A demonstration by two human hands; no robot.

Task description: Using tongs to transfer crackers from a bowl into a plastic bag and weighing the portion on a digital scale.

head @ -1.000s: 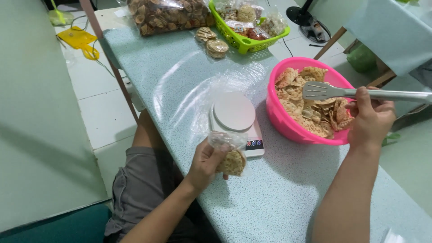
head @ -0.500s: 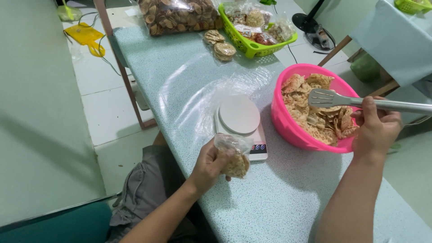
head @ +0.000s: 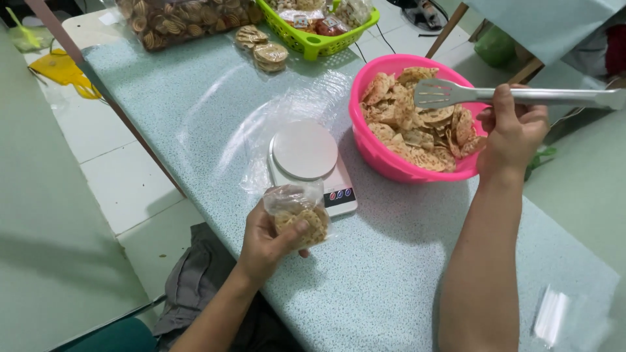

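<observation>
**A:** So what were the hands actually doing there?

**B:** The left hand (head: 270, 238) was curled around a small clear bag of crackers (head: 298, 215), thumb and fingers wrapped tight on it, held just off the near edge of the speckled table (head: 391, 274). The right hand (head: 512, 130) was closed on the handle of metal tongs (head: 482, 96), with the slotted end hovering over the pink bowl (head: 385, 160).

**A:** And the bowl had what in it?

**B:** A pile of thin brownish crackers (head: 417, 127), pretty full. The bowl sat right beside a little white kitchen scale (head: 312, 163), nothing on its round plate. The bag was just in front of the scale, not on it.

**A:** Anything further back?

**B:** Yeah, a green basket (head: 319, 29) of packets, a big clear bag of round cookies (head: 176, 19), and two small stacks of cookies (head: 261, 47) between them.
</observation>
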